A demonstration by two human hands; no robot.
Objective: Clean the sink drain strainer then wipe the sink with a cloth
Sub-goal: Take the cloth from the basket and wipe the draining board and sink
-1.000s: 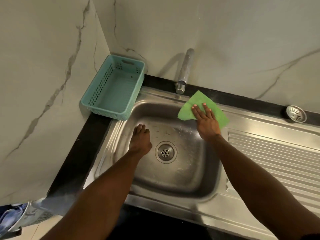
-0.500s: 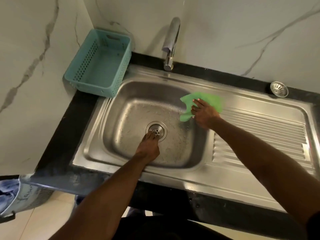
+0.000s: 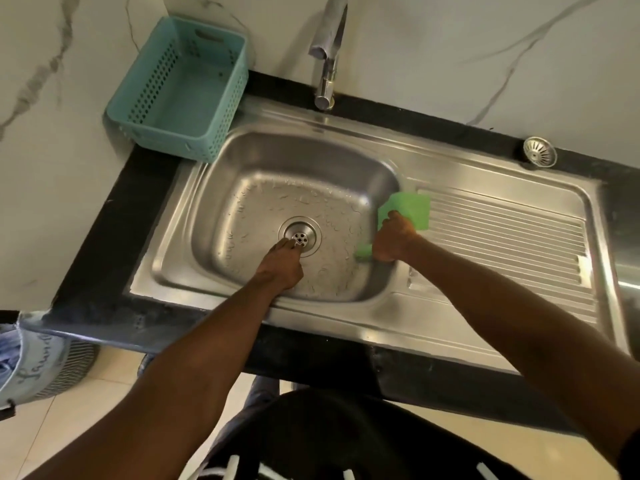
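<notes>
A steel sink [image 3: 214,188] with a wet basin has a round drain [image 3: 300,234] in its middle. My left hand [image 3: 282,266] lies in the basin with its fingertips on the near edge of the drain, holding nothing. My right hand [image 3: 393,239] presses a green cloth [image 3: 408,207] against the basin's right rim, the cloth draped partly over the edge of the ribbed drainboard [image 3: 502,244]. A loose metal drain strainer [image 3: 539,156] lies on the black counter at the back right.
A teal perforated basket [image 3: 183,88] stands at the sink's back left corner. The tap [image 3: 327,53] hangs over the sink's back edge. Marble walls close off the back and left. A laundry basket [image 3: 31,358] sits on the floor at lower left.
My right hand has dragged the green cloth from the back rim down the basin's right rim. My left hand has moved from the basin's left part to the drain. The camera has pulled back.
</notes>
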